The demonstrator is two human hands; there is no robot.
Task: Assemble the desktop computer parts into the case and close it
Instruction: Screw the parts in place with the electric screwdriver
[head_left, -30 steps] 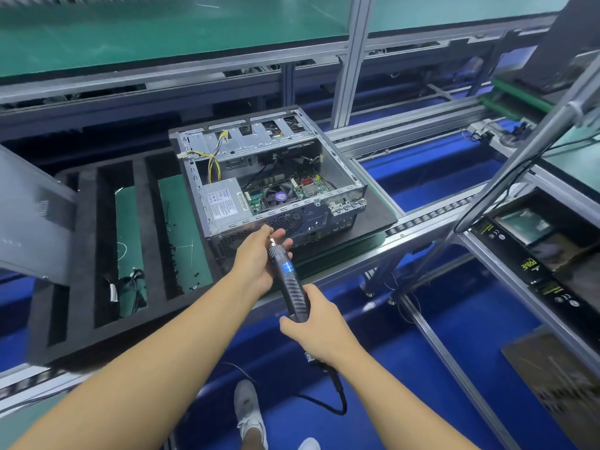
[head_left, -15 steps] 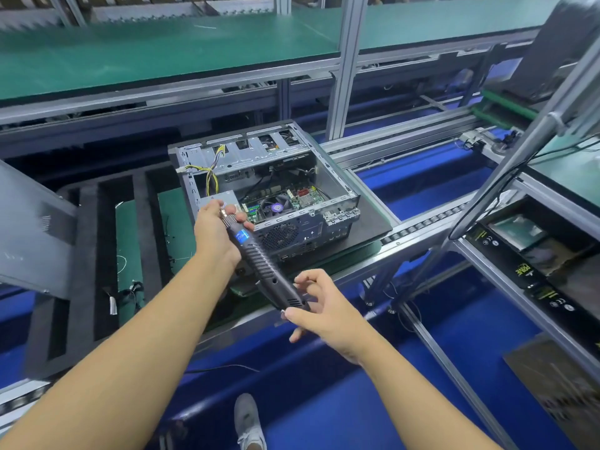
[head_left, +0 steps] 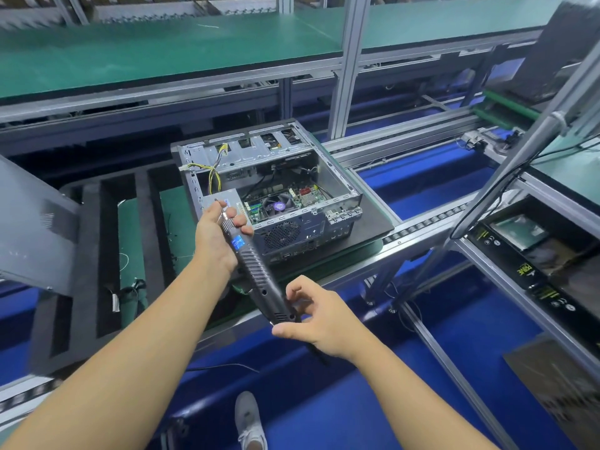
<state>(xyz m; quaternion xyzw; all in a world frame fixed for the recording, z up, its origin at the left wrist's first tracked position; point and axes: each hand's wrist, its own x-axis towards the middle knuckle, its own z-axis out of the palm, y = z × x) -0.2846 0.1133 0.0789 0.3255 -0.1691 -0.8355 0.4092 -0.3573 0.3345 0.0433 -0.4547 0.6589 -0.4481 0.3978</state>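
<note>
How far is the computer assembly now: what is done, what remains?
Done: motherboard and cooler fan sit inside the computer case. In hand: the left hand grips the electric screwdriver near its bit, the right hand pinches its rear end. Left: the case top is open; a grey panel stands apart at the left.

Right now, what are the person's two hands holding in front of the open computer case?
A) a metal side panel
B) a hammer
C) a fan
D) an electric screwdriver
D: the left hand grips the bit end of the black electric screwdriver, and the right hand pinches its rear end.
</note>
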